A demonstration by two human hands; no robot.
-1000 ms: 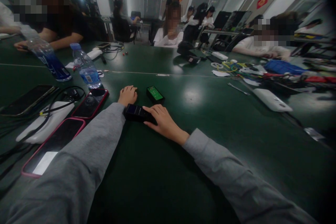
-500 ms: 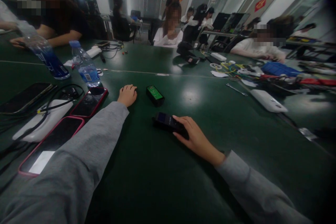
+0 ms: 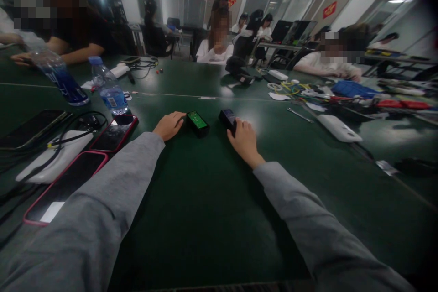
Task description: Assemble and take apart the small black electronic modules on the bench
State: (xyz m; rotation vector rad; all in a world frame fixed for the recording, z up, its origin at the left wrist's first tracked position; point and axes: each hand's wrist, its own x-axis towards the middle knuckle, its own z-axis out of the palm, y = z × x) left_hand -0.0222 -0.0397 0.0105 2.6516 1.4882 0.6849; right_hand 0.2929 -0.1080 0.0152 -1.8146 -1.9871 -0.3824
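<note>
My right hand [image 3: 244,142] is wrapped round a black handheld device [image 3: 227,117] with a small screen at its far end. The rest of the device is hidden under my palm and fingers. To its left lies a black open case with a green circuit board [image 3: 197,119] showing on top. My left hand [image 3: 169,126] rests on the table beside that case, holding nothing, its fingers stretched out. The index fingertip reaches the case's left corner; whether it touches I cannot tell.
Phones [image 3: 116,133], a white power bank [image 3: 54,155], cables and two bottles [image 3: 112,96] crowd the left. On the right lie a wrench [image 3: 300,115], a white power strip [image 3: 338,127] and tangled wires [image 3: 301,89]. Several people sit beyond the green table [image 3: 205,219].
My right hand has moved the handheld device forward and slightly right, turning it to lie right of the circuit-board case. My left hand has shifted closer to the case.
</note>
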